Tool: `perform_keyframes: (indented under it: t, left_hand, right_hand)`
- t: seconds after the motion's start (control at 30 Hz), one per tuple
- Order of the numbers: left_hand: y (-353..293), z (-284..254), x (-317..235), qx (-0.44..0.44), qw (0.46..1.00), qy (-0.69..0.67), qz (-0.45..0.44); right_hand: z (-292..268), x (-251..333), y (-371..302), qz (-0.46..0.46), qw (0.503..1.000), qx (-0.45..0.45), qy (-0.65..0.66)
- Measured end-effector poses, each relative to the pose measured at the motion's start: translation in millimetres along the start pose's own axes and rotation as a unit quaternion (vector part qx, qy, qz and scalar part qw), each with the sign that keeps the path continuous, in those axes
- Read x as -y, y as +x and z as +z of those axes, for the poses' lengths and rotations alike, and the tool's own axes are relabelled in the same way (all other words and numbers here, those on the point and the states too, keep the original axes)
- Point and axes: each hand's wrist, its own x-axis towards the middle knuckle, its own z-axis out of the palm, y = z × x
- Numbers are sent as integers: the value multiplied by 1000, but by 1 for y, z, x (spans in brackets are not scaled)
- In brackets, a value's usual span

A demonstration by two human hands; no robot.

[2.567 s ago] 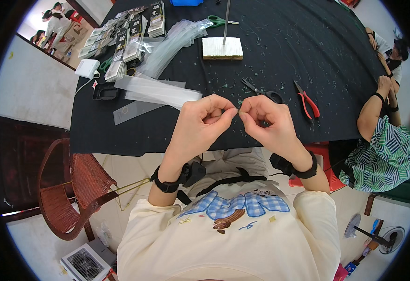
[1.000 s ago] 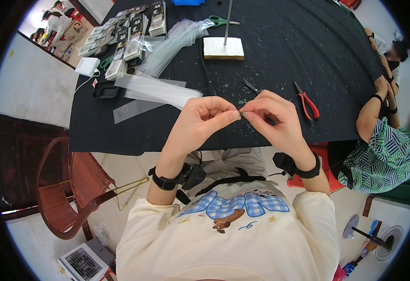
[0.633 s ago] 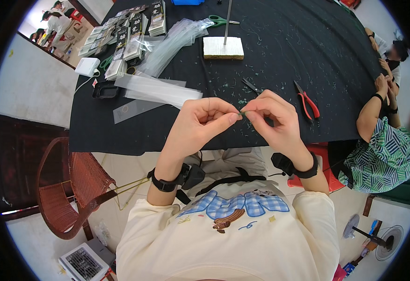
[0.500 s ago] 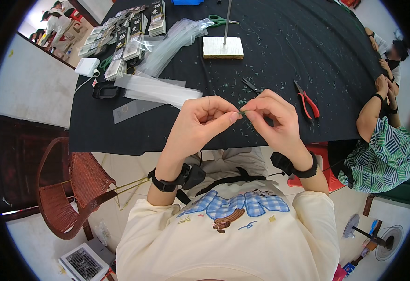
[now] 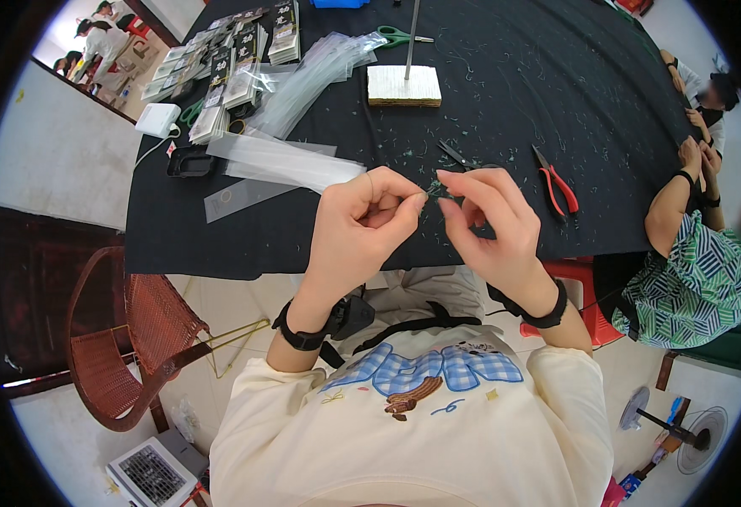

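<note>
Right fingers (image 5: pixel 470 182) parted, left fingers (image 5: pixel 403 219) pinched

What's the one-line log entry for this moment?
left grip: pinched, contents unclear | right grip: open | red-handled pliers: on black tablecloth | dark scissors: beyond right grip

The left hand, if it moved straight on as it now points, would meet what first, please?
The left hand would likely meet the right hand, across a small gap, though depth is unclear.
</note>
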Motion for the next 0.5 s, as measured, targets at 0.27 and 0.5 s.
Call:
perform_keyframes:
  t: [0.27, 0.5]
  left_hand:
    - [-2, 2, -2, -25, 998, 53, 22]
    - [0, 9, 2, -64, 987, 126, 79]
  right_hand:
    - [9, -8, -1, -125, 985, -51, -107]
    - [12, -9, -3, -137, 982, -58, -113]
